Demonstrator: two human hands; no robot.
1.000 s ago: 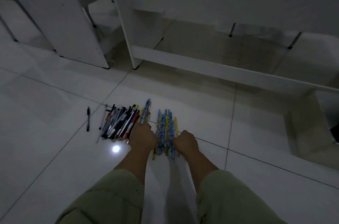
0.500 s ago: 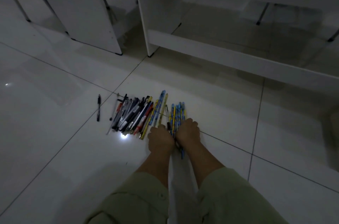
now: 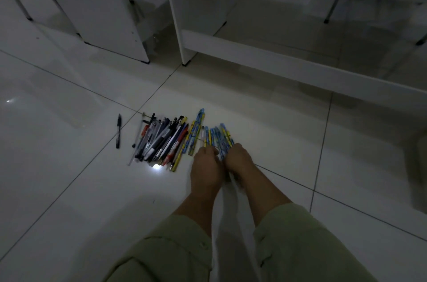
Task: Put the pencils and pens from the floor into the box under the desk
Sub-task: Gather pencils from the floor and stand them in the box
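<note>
both hands, left hand and right hand, look clamped round the blue-and-yellow pencils sticking out just past the knuckles, pens piled off to the left, so a loose squeeze probably spills some.

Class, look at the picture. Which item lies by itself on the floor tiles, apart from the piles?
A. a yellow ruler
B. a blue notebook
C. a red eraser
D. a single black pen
D: a single black pen lies alone, left of the heap of dark pens, touching nothing else.
</note>
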